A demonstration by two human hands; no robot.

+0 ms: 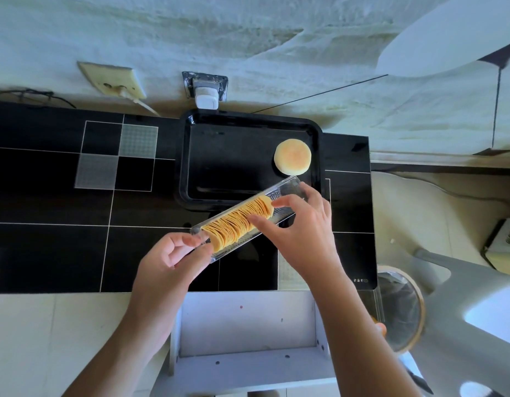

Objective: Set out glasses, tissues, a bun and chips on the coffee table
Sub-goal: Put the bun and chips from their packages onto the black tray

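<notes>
A clear plastic tray of stacked yellow chips (236, 222) is held tilted above the black coffee table (47, 247), just in front of a black serving tray (185, 161). My left hand (173, 259) grips the chip tray's near left end. My right hand (302, 224) holds its far right end, with fingers resting on the chip stack. A round pale bun (292, 156) lies in the serving tray's right part. No glasses or tissues are in view.
A white open drawer or shelf unit (248, 333) stands below the table's front edge. A bin with a dark liner (400, 308) and a grey chair (477, 296) are at the right. Wall sockets (206, 87) sit behind the tray.
</notes>
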